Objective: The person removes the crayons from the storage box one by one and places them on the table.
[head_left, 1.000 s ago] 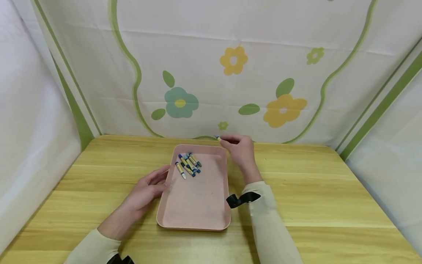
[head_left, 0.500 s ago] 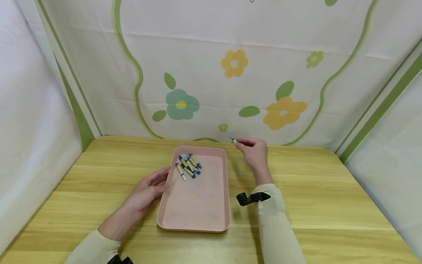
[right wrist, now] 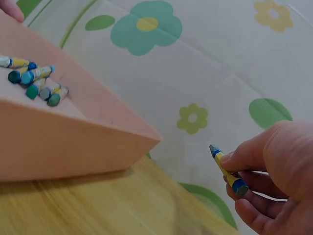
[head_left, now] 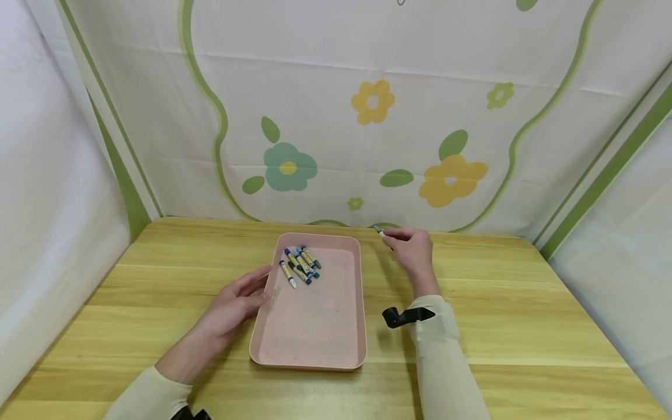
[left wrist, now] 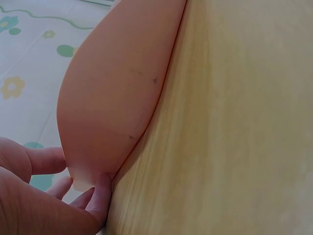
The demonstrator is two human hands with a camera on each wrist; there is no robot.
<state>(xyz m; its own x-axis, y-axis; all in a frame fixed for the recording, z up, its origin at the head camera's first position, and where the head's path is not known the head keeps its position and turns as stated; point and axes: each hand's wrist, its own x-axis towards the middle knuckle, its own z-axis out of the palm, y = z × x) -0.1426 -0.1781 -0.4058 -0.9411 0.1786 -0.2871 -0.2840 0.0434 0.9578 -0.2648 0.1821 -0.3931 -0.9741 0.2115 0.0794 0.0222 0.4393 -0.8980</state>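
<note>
1. Right hand [head_left: 413, 251]: thumb and fingers pinched together on the held crayon [right wrist: 226, 173], at two o'clock from the middle of the pink tray [head_left: 320, 326].
2. The held crayon, yellow-wrapped with blue bands, is off the wooden table [head_left: 525, 321], between one and two o'clock from the tray's middle. Its long axis slants: in the head view the tip points between ten and eleven o'clock; in the right wrist view the grey-green tip points to eleven, the flat blue-banded end to five.
3. Left hand [head_left: 233, 301]: thumb and fingers spread apart, their tips touching the tray's side at about nine o'clock.
4. The tray's long axis runs roughly twelve to six.
5. Inside it, a heap of crayons [head_left: 303, 263] lies between eleven and twelve o'clock from its middle, mostly slanting eleven to five.
6. A white-tipped crayon [head_left: 287, 274] lies beside them, tip toward five.
7. Flowered cloth [head_left: 315, 76] hangs at twelve.
</note>
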